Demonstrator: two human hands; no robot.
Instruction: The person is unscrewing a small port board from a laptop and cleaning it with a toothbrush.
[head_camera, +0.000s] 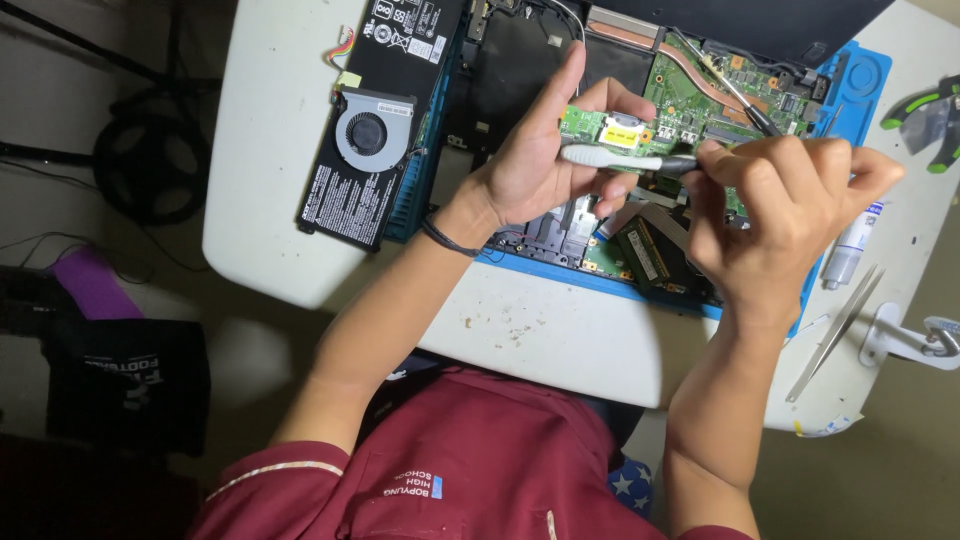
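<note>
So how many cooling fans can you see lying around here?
1: the round cooling fan lies on the black battery pack, left of the left hand. Others may be hidden under the hands.

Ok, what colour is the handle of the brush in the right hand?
White, with a dark head end; the brush handle shows best in the head view, running between both hands.

Fan on battery, apparently

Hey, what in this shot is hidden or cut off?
- Brush head view: bristle end hidden behind the right hand.
- Small green board: lower part covered by the left hand.
- Green-handled pliers: cut off by the right edge.
- Laptop: top cut off.
</note>
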